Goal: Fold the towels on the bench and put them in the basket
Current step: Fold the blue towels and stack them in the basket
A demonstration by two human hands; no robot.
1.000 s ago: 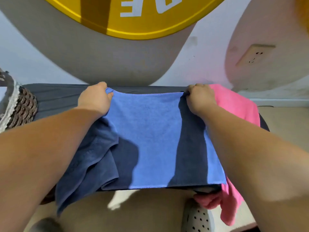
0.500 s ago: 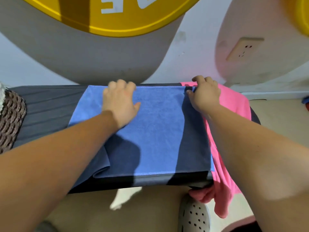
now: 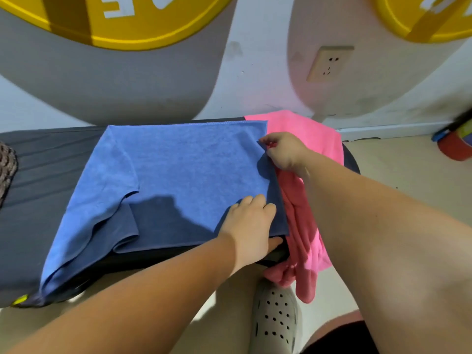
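Currently a blue towel [image 3: 184,162] is spread on the desk [image 3: 46,175], beside a pink towel [image 3: 306,129]. Its right edge is pinched by the right hand [image 3: 283,152]; its near right corner is apparently gripped by the left hand [image 3: 247,226], thumb underneath.

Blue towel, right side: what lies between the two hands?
In the head view, only the shadowed right edge of the blue towel runs between the left hand and the right hand; the pink towel lies just beside it.
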